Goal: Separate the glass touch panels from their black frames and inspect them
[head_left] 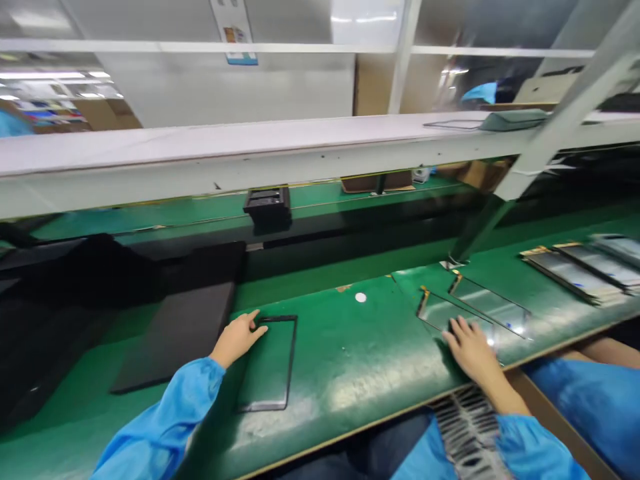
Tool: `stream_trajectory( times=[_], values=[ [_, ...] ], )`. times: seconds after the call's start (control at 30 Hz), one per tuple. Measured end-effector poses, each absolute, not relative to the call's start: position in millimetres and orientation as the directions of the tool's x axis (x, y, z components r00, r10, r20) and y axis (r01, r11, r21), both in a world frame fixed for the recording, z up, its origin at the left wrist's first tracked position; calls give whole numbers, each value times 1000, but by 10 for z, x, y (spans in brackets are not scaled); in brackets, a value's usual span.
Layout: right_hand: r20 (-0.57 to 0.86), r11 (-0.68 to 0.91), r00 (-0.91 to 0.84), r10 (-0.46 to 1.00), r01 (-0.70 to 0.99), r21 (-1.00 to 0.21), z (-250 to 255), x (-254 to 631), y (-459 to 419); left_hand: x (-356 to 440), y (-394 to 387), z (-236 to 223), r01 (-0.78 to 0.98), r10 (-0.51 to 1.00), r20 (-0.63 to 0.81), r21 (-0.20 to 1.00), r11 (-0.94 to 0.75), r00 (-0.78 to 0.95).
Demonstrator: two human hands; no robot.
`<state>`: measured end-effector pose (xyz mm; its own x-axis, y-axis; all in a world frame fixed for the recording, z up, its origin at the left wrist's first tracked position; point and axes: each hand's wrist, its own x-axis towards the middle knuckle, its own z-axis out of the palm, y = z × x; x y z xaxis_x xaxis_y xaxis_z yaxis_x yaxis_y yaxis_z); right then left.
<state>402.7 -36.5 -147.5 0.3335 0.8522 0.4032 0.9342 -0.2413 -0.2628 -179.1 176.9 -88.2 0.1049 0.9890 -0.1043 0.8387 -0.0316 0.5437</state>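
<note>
A thin black rectangular frame (291, 363) lies flat on the green worktop (350, 360). At its upper left corner rests my left hand (239, 339), thumb and forefinger apart; the hand hides that corner and part of the left side. My right hand (470, 352) is open, fingers spread, over the near end of a clear thin panel (450, 311) with dark edges and a gold-coloured tab. Whether its fingertips touch the panel I cannot tell. Just beyond lies a similar clear panel (490, 303).
Several stacked panels (575, 273) lie at the right, near another person's blue sleeve (585, 400). A black slab (175, 333) and dark cloth (65, 300) occupy the left. A white shelf (250, 150) crosses above the bench, and a slanted post (530, 153) meets the worktop.
</note>
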Motion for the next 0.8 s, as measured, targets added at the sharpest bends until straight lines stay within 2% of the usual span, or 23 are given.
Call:
stream_trajectory(
  times=[0.17, 0.3, 0.4, 0.47, 0.5, 0.57, 0.63, 0.67, 0.73, 0.8],
  values=[
    [262, -117, 157, 952, 980, -162, -1705, 3994, -831, -1502, 1785, -845, 743, 967, -243, 660, 107, 77],
    [309, 62, -16, 951, 988, -141, -1716, 3866, -1284, -1267, 1606, -682, 572, 956, -263, 807, 146, 128],
    [422, 118, -12, 907, 967, -225, -1477, 3784, -1491, -946, 1338, -570, 458, 961, -218, 881, 120, 168],
    [461, 110, 76, 884, 926, -362, -1224, 3651, -1540, -692, 1124, -507, 396, 958, -187, 914, 89, 217],
    [463, 67, 175, 869, 885, -461, -1093, 3554, -1536, -564, 1014, -477, 356, 954, -169, 932, 73, 248],
    [428, -14, 440, 789, 709, -705, -870, 3312, -1476, -322, 803, -424, 236, 942, -122, 971, 47, 314],
    [246, -21, 585, 773, 412, -911, -742, 3042, -1376, -121, 620, -379, 133, 935, -64, 991, 19, 348],
    [128, -23, 575, 808, 249, -968, -719, 2912, -1325, -41, 544, -360, 95, 934, -37, 995, 4, 356],
    [-46, -51, 489, 871, -3, -999, -739, 2689, -1246, 71, 425, -328, 38, 931, 0, 999, -15, 366],
    [-98, -57, 467, 879, -100, -993, -808, 2534, -1215, 127, 348, -301, 3, 929, 12, 1000, -14, 369]
  ],
)
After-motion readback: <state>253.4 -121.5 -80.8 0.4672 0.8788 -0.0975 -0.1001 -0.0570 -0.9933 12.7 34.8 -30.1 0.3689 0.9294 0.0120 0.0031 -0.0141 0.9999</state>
